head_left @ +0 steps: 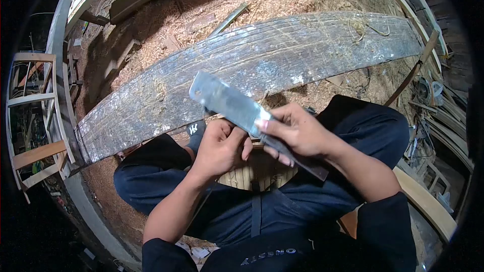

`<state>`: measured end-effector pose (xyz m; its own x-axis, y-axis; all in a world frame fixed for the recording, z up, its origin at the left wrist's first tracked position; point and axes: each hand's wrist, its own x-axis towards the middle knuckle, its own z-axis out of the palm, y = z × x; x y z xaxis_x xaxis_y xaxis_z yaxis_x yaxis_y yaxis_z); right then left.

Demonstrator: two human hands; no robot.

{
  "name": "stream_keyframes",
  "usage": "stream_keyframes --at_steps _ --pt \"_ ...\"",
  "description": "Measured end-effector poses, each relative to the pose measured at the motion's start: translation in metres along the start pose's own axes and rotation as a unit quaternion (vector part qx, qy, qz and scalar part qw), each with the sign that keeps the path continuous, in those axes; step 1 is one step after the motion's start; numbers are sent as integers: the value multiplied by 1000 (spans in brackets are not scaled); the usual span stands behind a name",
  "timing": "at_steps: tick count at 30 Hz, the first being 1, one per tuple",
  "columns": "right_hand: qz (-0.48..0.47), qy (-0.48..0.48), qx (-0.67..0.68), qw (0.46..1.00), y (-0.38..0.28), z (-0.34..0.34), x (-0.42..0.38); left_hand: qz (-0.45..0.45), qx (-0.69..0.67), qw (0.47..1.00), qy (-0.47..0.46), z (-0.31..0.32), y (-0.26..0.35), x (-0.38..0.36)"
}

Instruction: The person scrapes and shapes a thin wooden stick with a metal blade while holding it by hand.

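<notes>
A broad metal blade (229,103) with a small hole near its far end points up and left, and my right hand (297,133) is closed round it near its dark handle (315,167). Just left of the blade, my left hand (222,146) has its fingers curled together; whatever they pinch is too small or hidden to make out. Below both hands a round piece of pale wooden slats (242,178) lies in my lap, partly covered by the hands and the handle.
A long worn plank (277,55) spans the floor in front of my crossed legs. Wood shavings (201,0) cover the ground beyond it. A wooden frame (33,98) stands at the left. Thin strips (446,126) and a curved board (428,201) lie at the right.
</notes>
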<state>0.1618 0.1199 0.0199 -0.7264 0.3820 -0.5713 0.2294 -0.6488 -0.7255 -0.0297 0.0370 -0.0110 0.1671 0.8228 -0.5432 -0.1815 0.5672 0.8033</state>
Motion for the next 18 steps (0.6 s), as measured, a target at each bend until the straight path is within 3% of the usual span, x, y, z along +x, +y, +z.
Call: stream_keyframes --at_steps 2,6,8,12,14,18 --pt "0 73 -6 997 -12 -7 1 21 -23 1000 -3 2 3 -2" --pt "0 0 6 1000 1 -1 -1 31 -35 999 -7 3 1 0" --pt "0 31 -20 999 -11 -4 -2 15 -36 999 -8 3 6 -2" --pt "-6 -18 7 1000 0 0 0 -17 -4 1000 1 2 7 -2" --pt "0 33 -24 999 -10 -1 -2 -23 -31 999 4 6 17 -4" --pt "3 9 -19 1000 -4 0 -1 -39 -41 998 -7 3 14 -4"
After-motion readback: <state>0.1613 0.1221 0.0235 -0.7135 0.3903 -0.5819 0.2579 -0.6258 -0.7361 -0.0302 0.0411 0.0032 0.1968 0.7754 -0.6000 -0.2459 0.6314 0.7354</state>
